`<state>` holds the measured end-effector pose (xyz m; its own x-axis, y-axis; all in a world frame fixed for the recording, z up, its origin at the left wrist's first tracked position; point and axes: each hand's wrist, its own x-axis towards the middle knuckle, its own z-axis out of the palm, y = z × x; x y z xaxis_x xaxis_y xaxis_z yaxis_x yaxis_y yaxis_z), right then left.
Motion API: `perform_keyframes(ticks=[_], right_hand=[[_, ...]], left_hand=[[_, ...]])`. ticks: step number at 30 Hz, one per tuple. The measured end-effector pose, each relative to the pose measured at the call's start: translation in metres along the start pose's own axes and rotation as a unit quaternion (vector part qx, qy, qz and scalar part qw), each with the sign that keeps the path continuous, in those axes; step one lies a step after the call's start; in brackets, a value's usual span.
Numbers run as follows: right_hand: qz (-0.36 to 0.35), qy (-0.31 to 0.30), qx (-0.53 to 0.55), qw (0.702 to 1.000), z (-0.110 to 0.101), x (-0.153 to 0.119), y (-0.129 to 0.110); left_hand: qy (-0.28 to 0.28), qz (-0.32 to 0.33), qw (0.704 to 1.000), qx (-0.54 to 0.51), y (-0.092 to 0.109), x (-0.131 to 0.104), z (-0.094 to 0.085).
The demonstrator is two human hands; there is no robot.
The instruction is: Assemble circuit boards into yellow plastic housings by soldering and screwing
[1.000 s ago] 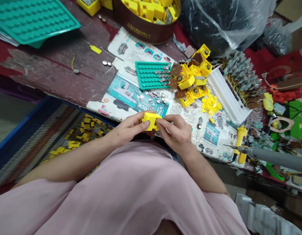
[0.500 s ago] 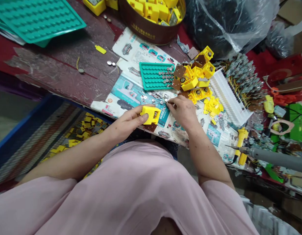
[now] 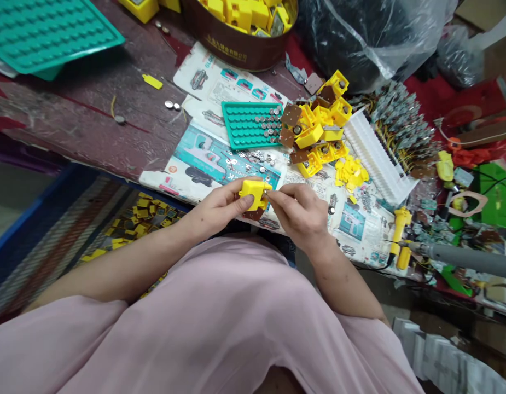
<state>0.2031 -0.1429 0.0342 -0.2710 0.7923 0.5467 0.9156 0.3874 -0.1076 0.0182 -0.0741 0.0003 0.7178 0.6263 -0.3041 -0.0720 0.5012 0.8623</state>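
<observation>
My left hand (image 3: 226, 207) grips a small yellow plastic case (image 3: 253, 195) between thumb and fingers, near the front edge of the table. A brown plate (image 3: 253, 214) shows just under the case. Against the case's right side, my right hand (image 3: 302, 212) is closed in a pinch; whatever lies between its fingertips is too small to name. Beyond the hands is a green tray (image 3: 246, 126) with several round metal cells (image 3: 271, 126) at its right side. Small metal pieces (image 3: 256, 157) lie scattered on the printed cardboard (image 3: 195, 150).
Yellow cases with brown plates (image 3: 318, 128) are heaped right of the tray, beside flat yellow pieces (image 3: 351, 173) and a white rack (image 3: 379, 158). A round tin (image 3: 240, 49) of yellow cases stands behind. At right are a soldering iron (image 3: 461, 258) and its yellow stand (image 3: 400, 230).
My right hand has moved from the loose metal pieces toward me, up to the yellow case. The case has tilted slightly in my left hand. The view has shifted a little.
</observation>
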Motion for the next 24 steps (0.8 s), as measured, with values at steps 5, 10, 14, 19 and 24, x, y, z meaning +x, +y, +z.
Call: perform_keyframes(ticks=[5, 10, 14, 19, 24], right_hand=[[0.000, -0.077, -0.021, 0.997, -0.005, -0.009, -0.003], [0.105, -0.097, -0.054, 0.988, -0.007, -0.015, -0.017], [0.229, -0.055, 0.074, 0.969, -0.008, -0.014, -0.013], [0.376, 0.009, 0.264, 0.888, 0.001, -0.018, 0.015], [0.389, -0.028, 0.075, 0.918, 0.001, -0.026, 0.046]], left_hand=[[-0.009, 0.003, 0.998, 0.067, 0.000, -0.002, 0.002], [-0.017, -0.015, 0.999, 0.043, 0.003, 0.001, 0.009], [-0.032, -0.030, 0.999, 0.003, 0.004, 0.008, 0.014], [-0.043, -0.098, 0.987, -0.119, 0.002, 0.020, 0.021], [-0.006, -0.176, 0.972, -0.152, 0.008, 0.026, 0.024]])
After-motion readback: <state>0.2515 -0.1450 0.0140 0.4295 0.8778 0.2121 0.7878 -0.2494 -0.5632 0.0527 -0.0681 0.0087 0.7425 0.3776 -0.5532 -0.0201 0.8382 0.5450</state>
